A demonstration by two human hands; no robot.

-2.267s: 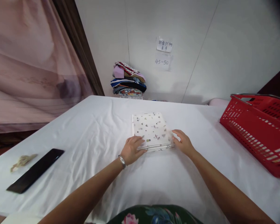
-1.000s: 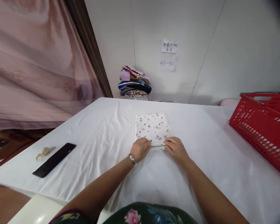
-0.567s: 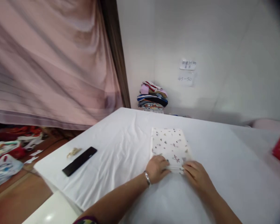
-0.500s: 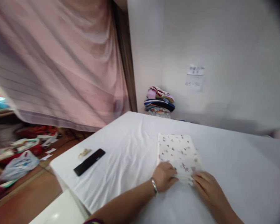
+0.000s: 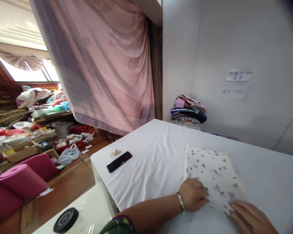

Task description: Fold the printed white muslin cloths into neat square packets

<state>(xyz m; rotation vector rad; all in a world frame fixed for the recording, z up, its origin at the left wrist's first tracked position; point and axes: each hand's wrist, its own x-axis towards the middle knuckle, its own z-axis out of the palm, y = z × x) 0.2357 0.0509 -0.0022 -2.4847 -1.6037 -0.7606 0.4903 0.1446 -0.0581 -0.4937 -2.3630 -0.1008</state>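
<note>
A white cloth with a small dark print [image 5: 211,165] lies folded into a rectangle on the white-covered table [image 5: 146,175]. My left hand [image 5: 192,195], with a silver bangle on the wrist, is closed on its near left edge. At the near right corner my right hand [image 5: 251,216] grips the same edge, fingers bent round the fabric. Between the two hands that edge is drawn into creases. The exact fold layers under my fingers are hidden.
A black phone [image 5: 119,162] and a small beige item [image 5: 115,152] lie at the table's left. Folded clothes [image 5: 189,110] are stacked by the wall. A white surface with a black round object [image 5: 65,220] stands near left; pink rolls [image 5: 24,180] are on the floor.
The view has swung left, so the table and cloth appear further right. Both hands keep hold of the cloth's near edge.
</note>
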